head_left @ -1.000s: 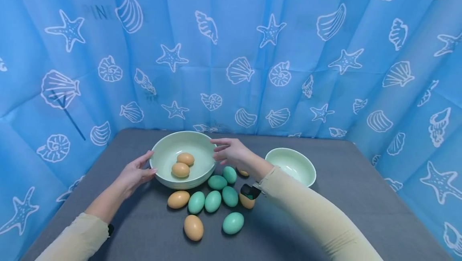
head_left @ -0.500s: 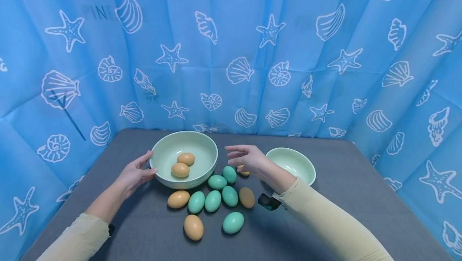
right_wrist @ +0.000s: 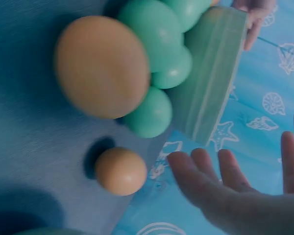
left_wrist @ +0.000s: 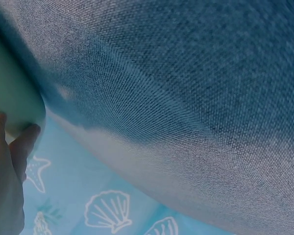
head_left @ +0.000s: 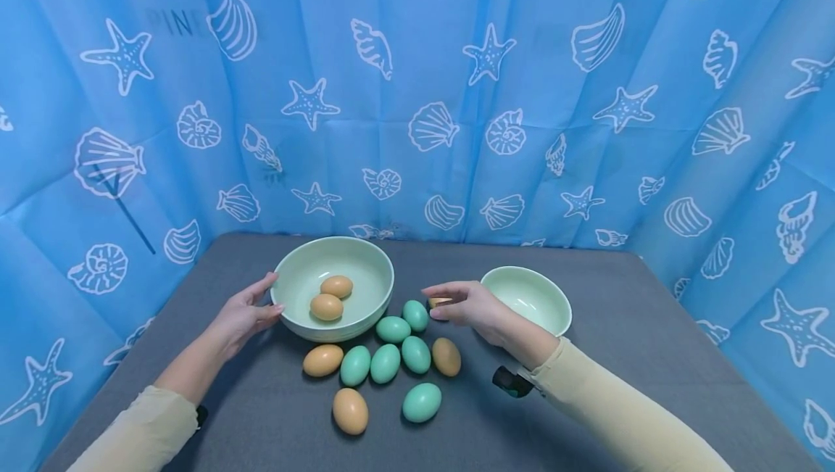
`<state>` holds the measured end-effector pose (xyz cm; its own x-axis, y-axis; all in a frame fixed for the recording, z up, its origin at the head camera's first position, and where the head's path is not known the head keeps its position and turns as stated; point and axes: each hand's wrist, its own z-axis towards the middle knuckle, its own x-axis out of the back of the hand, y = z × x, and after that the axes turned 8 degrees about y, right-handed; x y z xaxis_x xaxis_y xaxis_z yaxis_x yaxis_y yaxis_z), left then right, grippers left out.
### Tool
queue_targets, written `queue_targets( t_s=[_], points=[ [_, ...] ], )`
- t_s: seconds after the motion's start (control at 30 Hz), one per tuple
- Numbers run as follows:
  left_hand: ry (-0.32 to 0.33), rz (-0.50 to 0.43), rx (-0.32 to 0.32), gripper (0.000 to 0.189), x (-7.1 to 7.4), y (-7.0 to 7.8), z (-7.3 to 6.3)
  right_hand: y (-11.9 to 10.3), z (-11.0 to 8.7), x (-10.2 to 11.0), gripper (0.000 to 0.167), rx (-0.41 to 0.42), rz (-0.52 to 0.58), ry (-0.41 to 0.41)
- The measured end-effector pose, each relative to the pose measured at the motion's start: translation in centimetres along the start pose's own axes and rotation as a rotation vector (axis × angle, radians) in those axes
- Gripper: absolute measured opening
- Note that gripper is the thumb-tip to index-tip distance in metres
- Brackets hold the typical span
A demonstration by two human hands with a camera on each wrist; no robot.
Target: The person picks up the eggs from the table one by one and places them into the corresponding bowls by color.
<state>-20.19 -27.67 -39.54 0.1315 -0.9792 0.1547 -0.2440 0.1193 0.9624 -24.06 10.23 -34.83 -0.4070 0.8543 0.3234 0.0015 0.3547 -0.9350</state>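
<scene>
My left hand (head_left: 240, 318) rests against the left outer side of a large pale green bowl (head_left: 368, 276), fingers at the rim and thumb lower down. Inside the bowl lie two light brown eggs (head_left: 326, 307). My right hand (head_left: 475, 310), fingers extended and holding nothing, hovers over a brown egg (head_left: 437, 302) that it partly hides in the head view. That same brown egg (right_wrist: 121, 171) shows whole in the right wrist view, apart from the fingertips. Several green eggs (head_left: 385, 364) cluster on the table just in front of the large bowl.
A smaller pale green bowl (head_left: 531, 294) stands behind the right forearm. More brown eggs lie loose: one by the bowl's front (head_left: 322, 360), one nearer me (head_left: 350, 411), one right of the cluster (head_left: 446, 357). A blue shell-print curtain (head_left: 417, 95) hangs behind the grey table (head_left: 261, 414).
My right hand has left the large bowl's right rim and moved right and down toward me, over the far brown egg. The left hand and the bowl have stayed in place.
</scene>
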Motion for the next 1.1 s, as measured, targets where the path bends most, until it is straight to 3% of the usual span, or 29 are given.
queue_targets(
  t_s=[0.3,0.83,1.1],
  points=[
    [0.013,0.006,0.014,0.075,0.1,-0.1,0.1,2.7,0.1,0.9,0.050,0.090,0.006,-0.101],
    [0.012,0.010,0.010,0.076,0.1,-0.1,0.2,6.1,-1.1,1.8,0.045,0.094,-0.089,-0.230],
    [0.015,0.010,0.018,0.076,-0.1,0.0,0.1,6.5,-1.6,2.0,0.045,0.117,-0.121,-0.254]
  ],
)
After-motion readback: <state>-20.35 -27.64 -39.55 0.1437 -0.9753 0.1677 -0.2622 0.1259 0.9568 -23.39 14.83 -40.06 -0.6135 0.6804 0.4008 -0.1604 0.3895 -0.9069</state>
